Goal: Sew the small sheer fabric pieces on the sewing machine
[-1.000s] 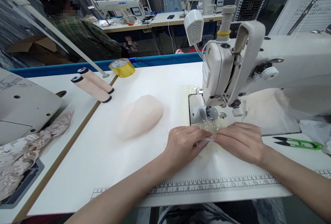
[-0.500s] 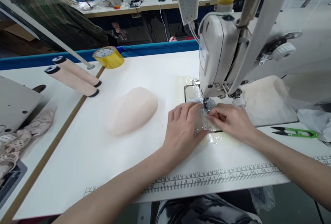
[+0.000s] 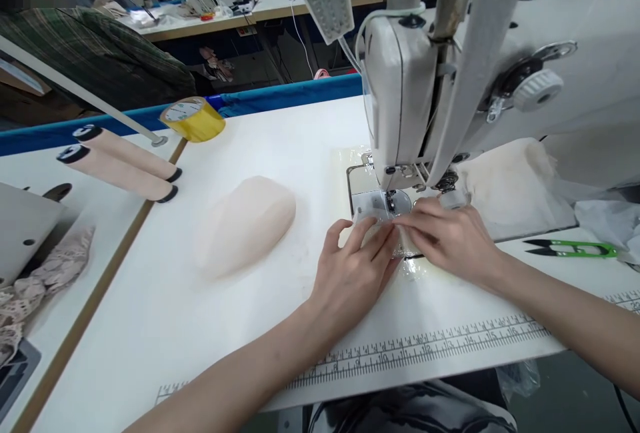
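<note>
Sheer, clear strip (image 3: pixel 395 236) lies flat at the presser foot (image 3: pixel 391 203), pinched down by left hand (image 3: pixel 356 272) and right hand (image 3: pixel 447 236) fingertips. Looks light, limp and slippery; best held at its edges, both sides of the needle.

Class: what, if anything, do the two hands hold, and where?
Left hand and right hand pin a small clear plastic-like piece flat by its near edge.

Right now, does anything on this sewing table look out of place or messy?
Nothing stands out. Both hands, left hand and right hand, press a small clear piece flat at the sewing machine needle plate. The green snips lie flat, apart.
</note>
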### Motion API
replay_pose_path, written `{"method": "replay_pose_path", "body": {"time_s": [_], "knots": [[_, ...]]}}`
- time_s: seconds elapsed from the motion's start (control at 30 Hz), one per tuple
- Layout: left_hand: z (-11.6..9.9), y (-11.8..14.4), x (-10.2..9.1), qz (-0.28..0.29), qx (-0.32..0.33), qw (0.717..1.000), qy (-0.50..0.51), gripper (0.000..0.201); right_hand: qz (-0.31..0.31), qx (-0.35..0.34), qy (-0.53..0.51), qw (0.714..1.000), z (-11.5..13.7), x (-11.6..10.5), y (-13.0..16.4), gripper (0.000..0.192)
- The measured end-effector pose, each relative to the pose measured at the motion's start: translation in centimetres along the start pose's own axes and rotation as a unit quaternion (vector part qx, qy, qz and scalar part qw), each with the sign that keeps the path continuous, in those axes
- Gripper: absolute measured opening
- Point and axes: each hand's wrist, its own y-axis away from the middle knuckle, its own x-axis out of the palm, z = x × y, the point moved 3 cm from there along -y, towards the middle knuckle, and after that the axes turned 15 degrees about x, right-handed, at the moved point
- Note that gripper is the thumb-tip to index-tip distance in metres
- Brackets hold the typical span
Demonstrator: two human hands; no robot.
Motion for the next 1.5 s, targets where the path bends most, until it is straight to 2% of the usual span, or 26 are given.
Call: {"method": "replay_pose_path", "body": {"time_s": [0.13,0.43,0.87,1.5], "knots": [[0.5,-0.2,0.2,-0.007,-0.004,1.0,-0.007,0.027,-0.023,-0.069,0.106,0.992,0.6,-0.4,0.7,0.027],[0.8,-0.5,0.7,-0.003,-0.01,0.999,-0.041,0.028,-0.043,-0.085,0.196,0.976,0.6,0.1,0.6,0.025],[0.9,-0.7,0.9,-0.009,-0.02,0.999,-0.029,0.028,-0.057,-0.09,0.197,0.975,0.4,0.1,0.3,0.024],[0.5,-0.8,0.7,0.005,-0.026,0.999,-0.037,0.028,-0.042,-0.097,0.205,0.973,0.4,0.3,0.6,0.026]]}}
